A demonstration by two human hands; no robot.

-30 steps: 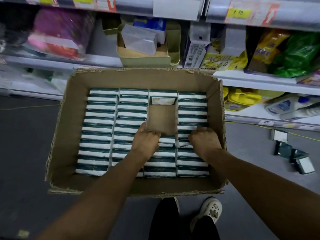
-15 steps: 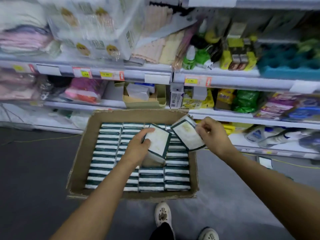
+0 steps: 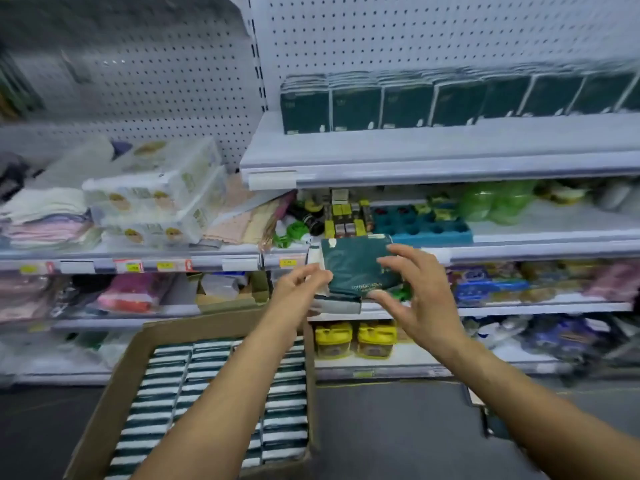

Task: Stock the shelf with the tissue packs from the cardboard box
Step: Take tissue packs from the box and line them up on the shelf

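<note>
Holding dark green plastic-wrapped tissue packs (image 3: 353, 268) mid-air above open brown cardboard box (image 3: 114, 407): left hand (image 3: 299, 289) pinches left edge, right hand (image 3: 412, 292) grips right side. Gold print unreadable. White upper shelf (image 3: 433, 150) has free front edge.

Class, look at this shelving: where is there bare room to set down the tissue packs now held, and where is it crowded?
Free: the top shelf in front of the dark green packs, and its bare end left of them by the pegboard. Crowded: the shelves below and the cardboard box. The left hand and right hand hold tissue packs.
</note>
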